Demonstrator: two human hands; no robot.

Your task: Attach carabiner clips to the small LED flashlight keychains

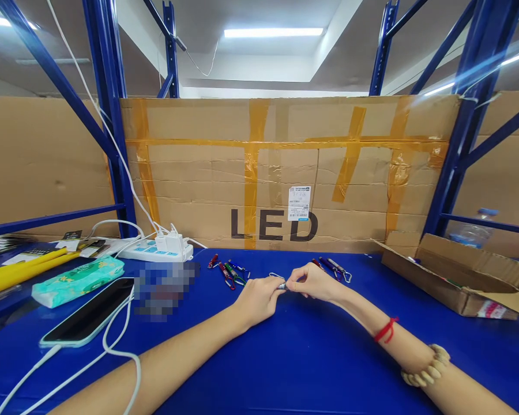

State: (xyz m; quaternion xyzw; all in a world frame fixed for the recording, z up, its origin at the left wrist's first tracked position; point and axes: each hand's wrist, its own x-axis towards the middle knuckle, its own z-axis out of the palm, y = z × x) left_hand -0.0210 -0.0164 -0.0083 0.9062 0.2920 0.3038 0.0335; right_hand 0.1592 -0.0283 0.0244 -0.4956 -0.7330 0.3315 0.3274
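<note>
From the head view, both hands meet over the middle of the blue table (311, 357). The left hand (259, 297) and the right hand (313, 281) each pinch one end of a small keychain flashlight (282, 285), fingers pressed together on it just above the table top. Its long axis runs left to right, roughly level; which end carries the lens is too small to tell. A thin wire loop (275, 276) sticks out beside the left fingertips.

Beyond the left hand lies a cluster of similar flashlights (228, 271), and beyond the right hand a smaller cluster (334, 267). A phone (89, 314) on a white cable, a tissue pack (78, 280) and a power strip (158, 249) sit at the left. An open cardboard box (458, 276) lies at the right.
</note>
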